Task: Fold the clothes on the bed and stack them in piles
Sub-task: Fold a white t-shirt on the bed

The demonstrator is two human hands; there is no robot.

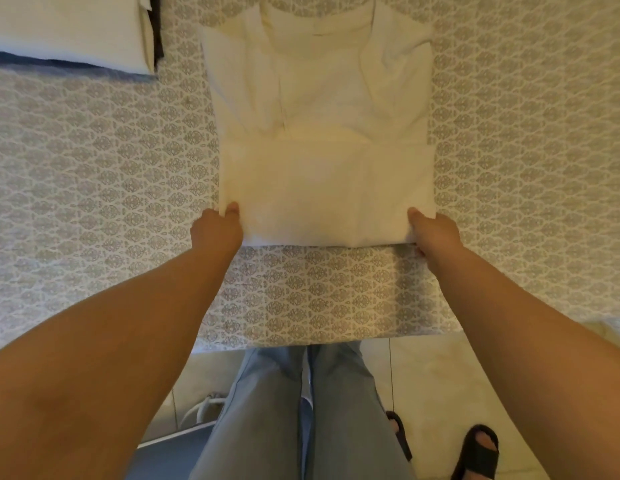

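- Fingers [232, 210] of my left hand [216, 232] and right hand [435, 233] pinch the cream shirt's [322, 133] near folded edge.
- Shirt lies on bed [93, 168], long axis running away from me; hands equally near.

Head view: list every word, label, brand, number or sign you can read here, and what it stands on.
None can be read. The cream garment, gripped at its near corners by the left hand and right hand, shows no print or tag. The bedspread has only a repeating ornament; the folded pile shows no label.
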